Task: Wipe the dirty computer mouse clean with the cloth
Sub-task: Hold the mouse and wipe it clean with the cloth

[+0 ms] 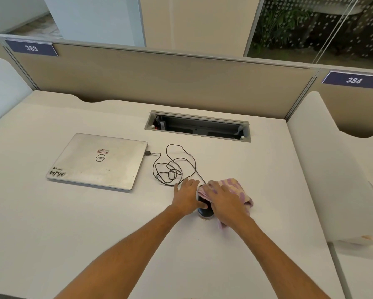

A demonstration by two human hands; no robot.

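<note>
At the white desk (94, 223), the left hand (186, 197) steadied the black mouse (204, 209) while the right hand (224, 201), at its three o'clock, pressed the pink cloth (238, 188); firm bracing likely helps.

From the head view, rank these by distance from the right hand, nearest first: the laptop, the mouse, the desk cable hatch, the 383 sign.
From the right hand:
1. Mouse, touching it, just left, under the cloth.
2. Cable hatch, farther back on the desk.
3. Laptop, closed, far left. Hatch and laptop are fairly close to call.
4. 383 sign, on the partition, back left.
</note>
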